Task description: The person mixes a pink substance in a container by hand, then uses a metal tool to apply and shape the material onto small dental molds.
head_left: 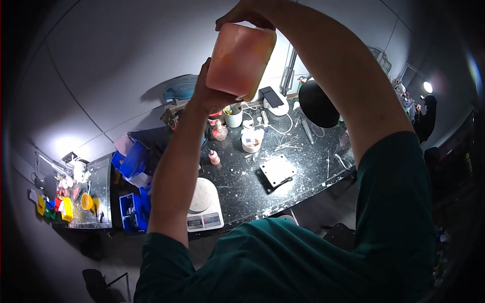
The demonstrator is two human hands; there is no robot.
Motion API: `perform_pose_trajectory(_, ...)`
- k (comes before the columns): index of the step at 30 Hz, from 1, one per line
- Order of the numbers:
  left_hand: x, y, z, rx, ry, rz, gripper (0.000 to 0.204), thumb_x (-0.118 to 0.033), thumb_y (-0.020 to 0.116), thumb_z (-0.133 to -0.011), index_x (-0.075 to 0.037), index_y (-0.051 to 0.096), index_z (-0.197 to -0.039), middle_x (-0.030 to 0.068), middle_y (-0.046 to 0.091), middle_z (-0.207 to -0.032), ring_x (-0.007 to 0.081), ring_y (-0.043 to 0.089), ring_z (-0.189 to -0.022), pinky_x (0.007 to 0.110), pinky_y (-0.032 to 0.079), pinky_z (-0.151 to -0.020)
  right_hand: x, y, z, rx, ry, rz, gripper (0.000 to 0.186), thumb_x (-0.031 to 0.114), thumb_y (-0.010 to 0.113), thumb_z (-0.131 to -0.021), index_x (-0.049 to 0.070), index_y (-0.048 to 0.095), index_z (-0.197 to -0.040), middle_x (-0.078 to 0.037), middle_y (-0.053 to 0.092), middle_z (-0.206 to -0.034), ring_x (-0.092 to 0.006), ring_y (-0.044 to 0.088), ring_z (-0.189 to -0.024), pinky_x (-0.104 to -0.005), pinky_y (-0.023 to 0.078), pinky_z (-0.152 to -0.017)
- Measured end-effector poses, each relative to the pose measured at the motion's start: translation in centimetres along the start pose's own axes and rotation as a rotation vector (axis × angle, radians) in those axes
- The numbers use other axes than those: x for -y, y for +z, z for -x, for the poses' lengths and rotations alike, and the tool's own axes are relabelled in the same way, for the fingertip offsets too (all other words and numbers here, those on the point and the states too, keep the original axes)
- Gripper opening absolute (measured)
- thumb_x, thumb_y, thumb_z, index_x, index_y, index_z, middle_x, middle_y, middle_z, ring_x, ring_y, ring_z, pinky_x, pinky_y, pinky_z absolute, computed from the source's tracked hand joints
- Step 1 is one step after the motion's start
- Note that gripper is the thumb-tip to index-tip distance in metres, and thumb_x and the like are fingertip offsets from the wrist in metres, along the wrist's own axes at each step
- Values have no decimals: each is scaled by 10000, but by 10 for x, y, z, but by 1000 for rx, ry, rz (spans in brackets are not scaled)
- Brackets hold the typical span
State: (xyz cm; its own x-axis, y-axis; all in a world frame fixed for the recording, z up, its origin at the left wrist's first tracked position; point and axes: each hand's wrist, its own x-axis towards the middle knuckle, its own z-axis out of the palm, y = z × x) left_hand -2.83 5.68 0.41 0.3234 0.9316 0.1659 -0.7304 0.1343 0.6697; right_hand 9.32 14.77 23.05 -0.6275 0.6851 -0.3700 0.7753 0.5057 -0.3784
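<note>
Raised high over the workbench is a box-shaped container (241, 60) with rounded corners and a pink-orange, semi-translucent side turned to me. My left hand (214, 96) grips its lower left edge, fingers partly hidden behind it. At the top edge my right hand (247, 14) is closed around it, the arm arching in from the right. What the container holds cannot be made out. Below it on the bench stand a white tub (251, 141), a small pink bottle (214, 157) and a round glass bottle (220, 131).
A white kitchen scale (212, 220) lies beside my left forearm. A square white block with corner holes (278, 170), scissors (289, 146) and a phone (272, 97) are on the dark bench (237, 189). A black lamp shade (318, 104) hangs right. Blue bins (132, 209) stand left.
</note>
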Motion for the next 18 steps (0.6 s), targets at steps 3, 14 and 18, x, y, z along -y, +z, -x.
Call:
perform_pose_trajectory(3, 19, -21, -8, 302, 240, 174, 637, -612, 379, -972, -160, 462, -1414, 73, 523, -1368, 264, 503, -1291, 536, 428, -1067, 53, 29, 33, -212, -116, 323, 612, 521, 714, -845, 122, 625, -1301, -215, 657, -1227, -354, 652, -1104, -510, 504, -985)
perform_pose_trajectory(14, 5, 28, -42, 290, 763, 399, 787, -716, 533, -875, -121, 506, -1389, 59, 554, -1365, 259, 529, -1248, 503, 434, -1069, 83, 83, 152, -791, -544, 921, 869, 563, 683, -865, -91, 421, -1374, -322, 606, -1150, -379, 655, -1041, -465, 557, -897)
perform_pose_trajectory(18, -52, 53, 19, 145, 1038, -162, 732, -626, 580, -888, -122, 481, -1409, 89, 518, -1408, 275, 501, -1290, 512, 416, -1091, 43, 76, 209, -1068, -840, 826, 1016, 586, 682, -862, -187, 310, -1406, -374, 573, -1121, -392, 660, -999, -446, 583, -857)
